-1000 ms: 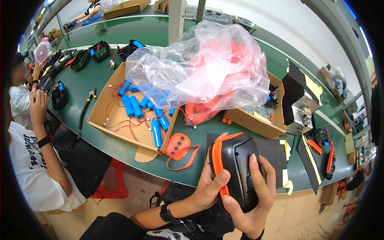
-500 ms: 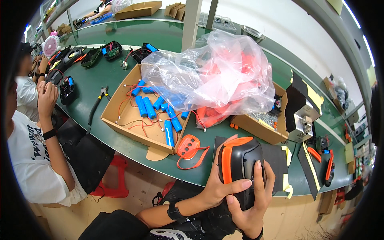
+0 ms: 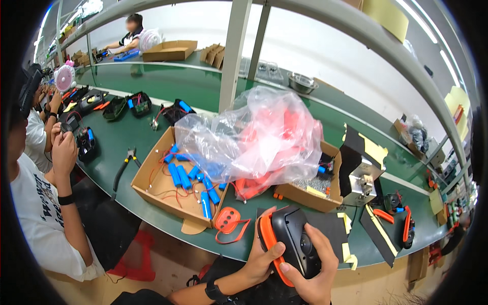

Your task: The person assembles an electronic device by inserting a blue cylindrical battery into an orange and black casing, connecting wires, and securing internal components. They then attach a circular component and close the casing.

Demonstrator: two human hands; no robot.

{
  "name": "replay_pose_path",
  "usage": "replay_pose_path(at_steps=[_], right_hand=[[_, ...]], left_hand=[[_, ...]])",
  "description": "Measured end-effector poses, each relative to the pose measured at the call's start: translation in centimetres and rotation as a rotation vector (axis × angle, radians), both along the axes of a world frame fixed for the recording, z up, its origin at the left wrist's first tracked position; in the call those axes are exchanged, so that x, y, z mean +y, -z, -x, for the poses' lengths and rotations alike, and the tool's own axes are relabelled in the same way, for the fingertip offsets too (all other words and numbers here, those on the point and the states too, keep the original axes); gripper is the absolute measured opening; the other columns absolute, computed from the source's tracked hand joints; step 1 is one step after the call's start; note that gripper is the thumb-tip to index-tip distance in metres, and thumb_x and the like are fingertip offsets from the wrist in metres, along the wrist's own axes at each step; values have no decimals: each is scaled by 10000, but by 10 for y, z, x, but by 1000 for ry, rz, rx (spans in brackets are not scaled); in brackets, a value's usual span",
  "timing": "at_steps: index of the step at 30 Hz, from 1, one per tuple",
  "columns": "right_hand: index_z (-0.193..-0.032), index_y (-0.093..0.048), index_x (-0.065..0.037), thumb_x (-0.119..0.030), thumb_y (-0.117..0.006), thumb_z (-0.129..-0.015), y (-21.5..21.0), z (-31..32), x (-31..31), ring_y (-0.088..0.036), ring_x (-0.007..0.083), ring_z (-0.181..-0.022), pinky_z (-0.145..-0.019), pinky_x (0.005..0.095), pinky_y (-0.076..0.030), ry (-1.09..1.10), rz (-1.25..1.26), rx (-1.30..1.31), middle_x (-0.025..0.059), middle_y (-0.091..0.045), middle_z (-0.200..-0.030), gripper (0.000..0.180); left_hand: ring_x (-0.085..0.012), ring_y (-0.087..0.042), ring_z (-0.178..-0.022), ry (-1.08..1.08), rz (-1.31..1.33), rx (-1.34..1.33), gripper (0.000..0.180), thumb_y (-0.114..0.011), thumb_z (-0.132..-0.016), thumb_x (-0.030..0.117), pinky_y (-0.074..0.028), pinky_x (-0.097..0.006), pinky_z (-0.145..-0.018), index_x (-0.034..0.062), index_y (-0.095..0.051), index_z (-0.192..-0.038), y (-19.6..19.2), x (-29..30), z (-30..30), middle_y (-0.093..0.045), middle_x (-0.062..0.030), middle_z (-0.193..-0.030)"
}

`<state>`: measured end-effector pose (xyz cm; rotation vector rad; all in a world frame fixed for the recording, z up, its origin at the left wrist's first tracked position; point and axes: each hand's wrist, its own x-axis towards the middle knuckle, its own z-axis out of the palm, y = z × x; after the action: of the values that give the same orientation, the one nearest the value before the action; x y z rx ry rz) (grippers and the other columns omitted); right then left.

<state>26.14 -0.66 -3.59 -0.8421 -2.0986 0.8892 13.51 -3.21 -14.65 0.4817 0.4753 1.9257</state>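
Note:
Near the bench's front edge I hold a rounded black device housing point(image 3: 292, 231) with an orange band along its left side. My left hand point(image 3: 262, 262) grips the orange side, its thumb lying across the band. On the right, the fingers of my right hand point(image 3: 317, 267) wrap the black face, and its thumb presses near the lower end of the band. A round part on the face is partly covered by my fingers. Just left of the housing lies an orange plastic piece with holes and a strap loop point(image 3: 227, 220). Black sheet material point(image 3: 325, 231) lies behind the housing.
A cardboard box point(image 3: 140, 178) holds blue wired battery cells. A clear plastic bag point(image 3: 264, 132) of red-orange parts overlaps it and a second box point(image 3: 310, 201) of small metal pieces. Pliers point(image 3: 122, 170) lie left. A co-worker point(image 3: 51, 213) handles parts at left. A metal fixture point(image 3: 362, 185) stands right.
The housing has turned in my hands, so its orange band now slants down its left side and more of the black face shows. The view has tilted up.

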Motion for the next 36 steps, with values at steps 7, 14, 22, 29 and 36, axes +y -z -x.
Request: replay_pose_path(at_steps=[7,14,22,29,36], right_hand=[[-1428,-596,62,-172,-873,-696,4,-9,14,-628,331,-1274,-1105,409,-464,17,-85,29,251,-641,-1373,816],[-1534,-431,57,-378,-650,-934,23,-25,39,-703,384,-1180,-1017,484,-587,-9,548,586,261,-638,-1357,772],[-1418,-563,64,-228,-466,-1103,71,-66,61,-664,220,-1209,-1064,369,-511,127,732,748,156,-677,-1323,440],[-1227,-675,39,-38,-584,-1022,81,-60,59,-513,109,-791,-688,261,-417,663,-162,65,40,-621,-964,237],[-990,-709,-67,-120,-744,-807,134,-58,-76,-652,301,-790,-722,417,-494,18,-346,-29,119,-659,-876,194]], left_hand=[[-254,-481,-1428,-66,-37,35,847,-755,-985,264,-432,-427,-1189,107,-253,-1648,-6,-2,1,-437,-121,-1569],[-333,-664,-1253,83,42,-253,508,-628,-1036,248,-566,-517,-1080,12,-473,-1458,-11,0,0,-643,-224,-1345],[-395,-545,-1405,138,-46,-156,729,-577,-1019,400,-482,-557,-1164,-26,-365,-1571,-6,-14,20,-528,-275,-1501],[-393,-558,-1396,172,24,-111,658,-574,-1030,347,-529,-529,-1119,-46,-407,-1532,-11,-9,24,-571,-268,-1454],[-92,-642,-1091,48,261,128,436,-637,-1066,271,-547,-287,-953,16,-563,-1412,-21,5,31,-662,-47,-1173]])
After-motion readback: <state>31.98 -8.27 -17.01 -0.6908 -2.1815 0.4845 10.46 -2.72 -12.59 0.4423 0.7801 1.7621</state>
